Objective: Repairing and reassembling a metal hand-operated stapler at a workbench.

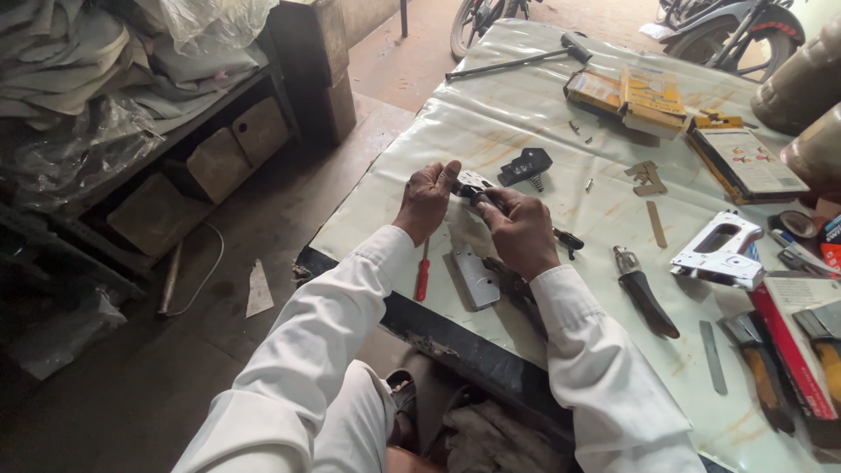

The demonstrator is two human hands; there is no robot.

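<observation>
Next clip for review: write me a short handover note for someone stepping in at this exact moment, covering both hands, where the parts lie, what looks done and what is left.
Left hand: pinches the near end of a small metal part above the table.
Right hand: closed around the same part from the other side.
Nearby: a flat metal plate and a red screwdriver lie near the wrists; a black part sits just beyond the hands; a white staple gun and a black-handled tool lie to the right.
Done: pieces lie apart on the sheet.
Left: the plate, black part and loose screws are not yet fitted to anything.
</observation>
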